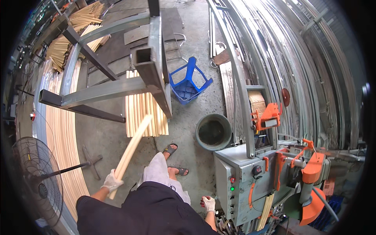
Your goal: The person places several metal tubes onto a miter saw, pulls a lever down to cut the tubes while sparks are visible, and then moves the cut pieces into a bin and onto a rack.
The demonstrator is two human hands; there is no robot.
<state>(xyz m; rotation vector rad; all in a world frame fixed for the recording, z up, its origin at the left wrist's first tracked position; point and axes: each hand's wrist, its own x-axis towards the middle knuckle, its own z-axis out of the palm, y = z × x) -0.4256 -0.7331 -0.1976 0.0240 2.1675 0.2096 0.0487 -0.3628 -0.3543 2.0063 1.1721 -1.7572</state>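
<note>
My left hand (pixel 113 180), in a pale work glove, is closed around the lower end of some long gold-coloured metal profiles (pixel 133 147), which slant up and away to the right. Two lengths seem to lie side by side in that grip. Low on the right, my right hand (pixel 208 203), gloved with reddish fingertips, hangs beside a grey machine cabinet (pixel 225 172). Its fingers are loosely curled and apart, and I see nothing in them. More gold profiles (pixel 147 105) lie in a row on the floor ahead, partly under a metal frame.
The steel frame (pixel 105 94) stands front left. A black fan (pixel 39 180) and a long profile stack (pixel 62 129) are at left. Ahead are a blue plastic stool (pixel 188 86) and a dark bucket (pixel 214 132). A machine with orange guards (pixel 313 168) and racks of metal bars (pixel 290 58) line the right.
</note>
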